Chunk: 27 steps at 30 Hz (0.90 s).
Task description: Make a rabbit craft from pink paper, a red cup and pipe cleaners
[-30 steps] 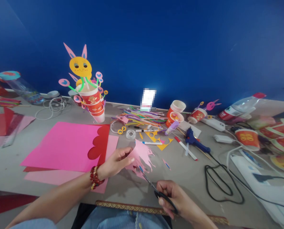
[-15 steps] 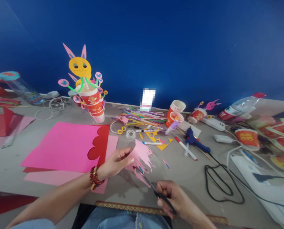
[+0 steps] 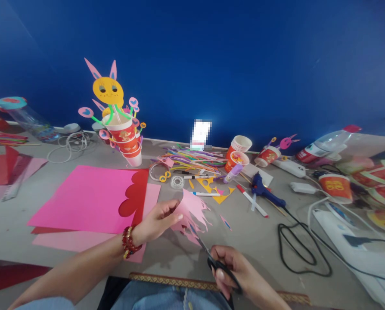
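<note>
My left hand [image 3: 158,221] pinches a pink sheet of paper [image 3: 192,206] between thumb and fingers, above the grey table. The sheet's right and lower edges are cut into ragged, pointed strips. Black-handled scissors [image 3: 216,265] are gripped in my right hand [image 3: 233,269]. Their blades reach up and left to the lower edge of the pink paper; how far apart the blades stand is hard to make out. A small pink ear-shaped cutout [image 3: 225,222] with a blue centre lies just right of the paper.
Bright pink sheets [image 3: 82,198] lie at left, beside a stack of decorated paper cups [image 3: 121,129]. Behind are pipe cleaners [image 3: 192,159] and a tape roll [image 3: 177,182]. A blue glue gun [image 3: 265,191] with a looped black cable [image 3: 304,267] and a power strip [image 3: 350,254] occupy the right.
The scissors have shifted slightly, their blade tips moving a little right along the pink paper's lower edge. My right hand's fingers have opened somewhat on the handles. My left hand stays in place.
</note>
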Available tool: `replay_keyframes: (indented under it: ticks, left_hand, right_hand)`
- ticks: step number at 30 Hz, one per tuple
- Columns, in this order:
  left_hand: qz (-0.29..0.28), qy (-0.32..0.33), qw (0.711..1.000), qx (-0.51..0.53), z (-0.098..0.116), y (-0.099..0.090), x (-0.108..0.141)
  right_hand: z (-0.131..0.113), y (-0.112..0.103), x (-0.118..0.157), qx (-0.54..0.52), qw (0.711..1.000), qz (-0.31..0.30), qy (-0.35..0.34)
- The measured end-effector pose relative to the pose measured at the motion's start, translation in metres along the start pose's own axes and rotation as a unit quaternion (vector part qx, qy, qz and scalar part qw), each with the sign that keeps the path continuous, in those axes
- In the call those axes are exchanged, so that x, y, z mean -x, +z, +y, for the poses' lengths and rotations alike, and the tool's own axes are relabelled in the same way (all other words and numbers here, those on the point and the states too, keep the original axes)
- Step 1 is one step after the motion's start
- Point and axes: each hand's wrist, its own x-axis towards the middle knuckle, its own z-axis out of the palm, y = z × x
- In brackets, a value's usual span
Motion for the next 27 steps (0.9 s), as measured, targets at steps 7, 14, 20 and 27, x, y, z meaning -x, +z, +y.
replay_keyframes:
  ticks: [7, 14, 20, 27]
  left_hand:
    - [-0.007, -0.028, 0.999, 0.024, -0.0005, 0.0034, 0.0010]
    - [-0.005, -0.019, 1.000, 0.012, -0.0002, 0.0045, 0.0018]
    - [-0.016, -0.023, 0.999, 0.021, 0.0007, 0.0067, 0.0025]
    - [-0.015, -0.023, 0.999, 0.028, 0.0011, 0.0080, 0.0030]
  right_hand:
    - [0.0014, 0.0021, -0.0014, -0.005, 1.000, -0.004, -0.010]
    - [0.0008, 0.0044, -0.0034, -0.008, 1.000, -0.005, -0.016]
    - [0.0017, 0.0060, -0.0046, -0.011, 1.000, 0.011, -0.017]
    - [0.0056, 0.0088, -0.0073, -0.014, 0.999, 0.035, -0.009]
